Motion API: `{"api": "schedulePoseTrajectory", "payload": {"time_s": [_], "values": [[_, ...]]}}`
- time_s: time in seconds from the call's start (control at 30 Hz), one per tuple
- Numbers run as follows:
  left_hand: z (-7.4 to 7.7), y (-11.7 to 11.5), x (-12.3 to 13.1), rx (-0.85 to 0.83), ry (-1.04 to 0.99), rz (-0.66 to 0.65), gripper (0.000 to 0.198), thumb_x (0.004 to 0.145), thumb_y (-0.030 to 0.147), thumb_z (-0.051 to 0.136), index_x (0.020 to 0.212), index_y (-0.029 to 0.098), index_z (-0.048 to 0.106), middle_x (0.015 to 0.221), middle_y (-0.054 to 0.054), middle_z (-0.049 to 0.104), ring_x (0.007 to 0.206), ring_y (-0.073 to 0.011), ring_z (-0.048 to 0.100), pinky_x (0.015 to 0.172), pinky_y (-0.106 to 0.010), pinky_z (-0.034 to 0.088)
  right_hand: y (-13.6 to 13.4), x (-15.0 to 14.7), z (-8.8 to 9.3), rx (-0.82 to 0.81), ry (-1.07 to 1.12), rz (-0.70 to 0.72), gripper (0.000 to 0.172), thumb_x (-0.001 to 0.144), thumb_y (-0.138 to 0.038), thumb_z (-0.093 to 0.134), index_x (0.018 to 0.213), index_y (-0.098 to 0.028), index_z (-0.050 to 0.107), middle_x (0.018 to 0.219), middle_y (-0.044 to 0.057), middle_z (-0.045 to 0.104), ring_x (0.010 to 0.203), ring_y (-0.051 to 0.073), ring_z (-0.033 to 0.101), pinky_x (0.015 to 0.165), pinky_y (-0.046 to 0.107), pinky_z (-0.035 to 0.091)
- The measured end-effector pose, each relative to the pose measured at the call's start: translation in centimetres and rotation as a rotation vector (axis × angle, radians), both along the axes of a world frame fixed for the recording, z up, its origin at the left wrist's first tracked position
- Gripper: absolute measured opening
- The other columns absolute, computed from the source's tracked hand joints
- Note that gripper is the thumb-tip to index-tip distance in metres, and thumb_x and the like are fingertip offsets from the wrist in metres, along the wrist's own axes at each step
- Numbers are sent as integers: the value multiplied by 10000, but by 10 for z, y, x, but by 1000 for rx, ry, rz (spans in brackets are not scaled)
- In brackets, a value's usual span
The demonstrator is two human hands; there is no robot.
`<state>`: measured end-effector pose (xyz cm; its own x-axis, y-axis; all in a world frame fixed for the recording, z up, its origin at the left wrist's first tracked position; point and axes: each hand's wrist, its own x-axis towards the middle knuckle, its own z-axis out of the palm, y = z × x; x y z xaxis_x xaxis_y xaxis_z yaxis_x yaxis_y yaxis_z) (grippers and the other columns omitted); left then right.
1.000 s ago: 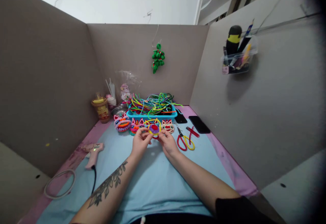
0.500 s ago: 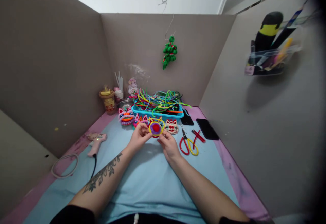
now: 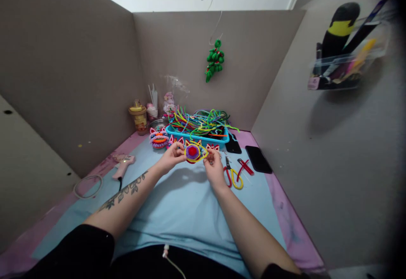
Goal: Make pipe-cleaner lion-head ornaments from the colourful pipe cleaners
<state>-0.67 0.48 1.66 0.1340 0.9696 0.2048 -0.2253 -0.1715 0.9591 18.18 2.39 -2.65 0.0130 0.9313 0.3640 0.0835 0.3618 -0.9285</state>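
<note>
Both hands hold a small round pipe-cleaner piece [image 3: 193, 152] with a red centre, a purple ring and a yellow outer loop, lifted a little above the light blue mat [image 3: 190, 211]. My left hand [image 3: 172, 157] pinches its left side, fingers closed. My right hand [image 3: 214, 167] pinches the right side of the yellow loop. Just behind the piece lie several finished pipe-cleaner faces [image 3: 159, 138] in a row.
A blue tray [image 3: 199, 137] of coloured pipe cleaners stands at the back. Red-and-yellow scissors [image 3: 233, 176], a red tool [image 3: 245, 167] and two black phones [image 3: 259, 158] lie to the right. A pink glue gun [image 3: 122, 165] and its cable coil [image 3: 88, 186] lie left. Grey partition walls enclose the desk.
The hands have risen and moved slightly away from me with the piece. The camera has shifted, so more of my arms and dark sleeves shows.
</note>
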Motion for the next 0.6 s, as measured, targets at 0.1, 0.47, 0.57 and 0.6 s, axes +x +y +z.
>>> {"api": "schedulePoseTrajectory", "payload": {"time_s": [0.1,0.47,0.57,0.6], "values": [[-11,-14,5,-53,-99,76,461,563,268,799,855,198,448,608,68,561,510,-64,499,528,-179,359,0,3,2,80,-171,24,236,718,-223,508,930,-206,610,938,63,592,775,186,538,714,324,448],[-34,-28,-4,-184,-340,186,481,513,225,803,870,205,482,673,57,561,561,-71,529,513,-173,373,-1,4,12,251,-262,-38,165,736,-223,525,792,-206,679,877,78,605,876,225,543,748,355,445],[-35,-24,-3,-177,-331,269,462,519,229,800,843,201,471,598,86,505,483,-48,477,472,-160,348,0,7,13,269,-221,-56,174,762,-221,514,807,-216,683,913,73,626,940,223,544,838,382,426],[-35,-23,-2,-175,-326,292,453,522,235,799,831,199,470,565,96,479,458,-43,458,459,-156,336,0,8,13,276,-213,-67,177,770,-220,512,816,-221,683,916,69,632,950,220,544,870,391,412]]}}
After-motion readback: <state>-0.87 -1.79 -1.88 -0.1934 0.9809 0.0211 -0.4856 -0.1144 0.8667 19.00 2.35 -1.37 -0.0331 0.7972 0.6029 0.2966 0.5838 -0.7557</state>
